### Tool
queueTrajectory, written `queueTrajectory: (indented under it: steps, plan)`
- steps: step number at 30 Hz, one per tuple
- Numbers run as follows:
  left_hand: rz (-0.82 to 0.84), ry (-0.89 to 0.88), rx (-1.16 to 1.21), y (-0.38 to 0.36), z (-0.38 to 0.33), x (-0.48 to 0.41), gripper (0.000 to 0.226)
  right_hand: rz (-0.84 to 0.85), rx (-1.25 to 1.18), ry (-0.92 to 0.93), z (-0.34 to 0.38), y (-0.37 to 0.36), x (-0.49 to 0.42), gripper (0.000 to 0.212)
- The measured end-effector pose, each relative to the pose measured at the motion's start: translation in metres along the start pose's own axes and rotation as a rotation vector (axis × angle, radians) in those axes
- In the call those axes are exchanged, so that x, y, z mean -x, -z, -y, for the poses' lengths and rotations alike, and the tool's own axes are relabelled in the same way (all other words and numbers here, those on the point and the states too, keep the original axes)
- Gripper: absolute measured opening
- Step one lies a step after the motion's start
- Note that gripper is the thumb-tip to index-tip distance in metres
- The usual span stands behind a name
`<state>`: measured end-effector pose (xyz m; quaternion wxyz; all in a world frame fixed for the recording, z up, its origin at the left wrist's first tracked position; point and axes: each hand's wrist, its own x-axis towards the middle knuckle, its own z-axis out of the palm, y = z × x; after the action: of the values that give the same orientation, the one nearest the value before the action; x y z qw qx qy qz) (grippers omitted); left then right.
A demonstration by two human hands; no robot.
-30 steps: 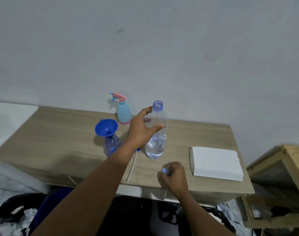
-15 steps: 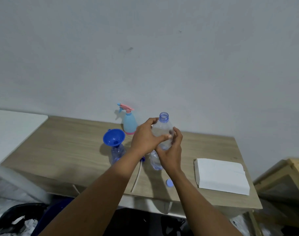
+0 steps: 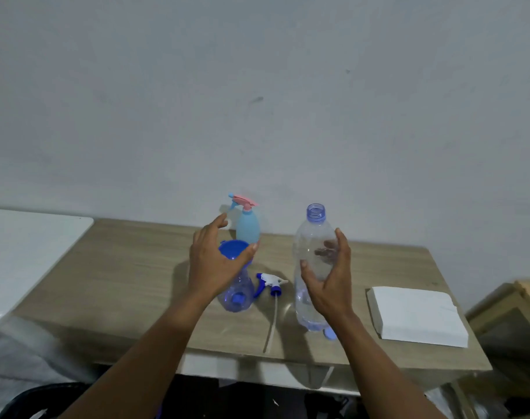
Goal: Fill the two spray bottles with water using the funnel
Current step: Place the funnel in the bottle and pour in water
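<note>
My right hand [image 3: 330,285] grips the clear uncapped water bottle [image 3: 310,237] round its middle; the bottle stands upright with a little water at the bottom. My left hand [image 3: 211,261] is open with spread fingers, cupped beside the blue funnel [image 3: 232,249], thumb at its rim. The funnel sits in the neck of the clear blue spray bottle [image 3: 238,294]. That bottle's blue-and-white spray head [image 3: 269,282] lies on the table with its tube pointing toward me. A light blue spray bottle with a pink trigger [image 3: 248,229] stands behind, near the wall.
The wooden table [image 3: 121,267] ends close in front of me. The bottle's blue cap [image 3: 330,334] lies by the water bottle's base. A stack of white napkins [image 3: 418,316] is at the right. A white surface [image 3: 25,246] adjoins on the left, a wooden crate [image 3: 511,313] on the right.
My left hand let go of the water bottle and moved left to the funnel. My right hand put the cap down and took hold of the bottle.
</note>
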<state>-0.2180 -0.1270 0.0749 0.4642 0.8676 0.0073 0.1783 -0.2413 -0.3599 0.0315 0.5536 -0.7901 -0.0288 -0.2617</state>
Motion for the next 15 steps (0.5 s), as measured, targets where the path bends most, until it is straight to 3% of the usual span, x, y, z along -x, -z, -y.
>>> queueTrajectory:
  steps: [6,15]
  plan:
    - [0.114,0.095,-0.058,0.008,0.055,0.006,0.109,-0.035,0.044,0.043,0.025,-0.013,0.003,0.089]
    - [0.265,0.114,0.094,0.000,0.085,-0.001,0.106,0.070,0.190,-0.020,0.046,-0.033,0.011,0.091]
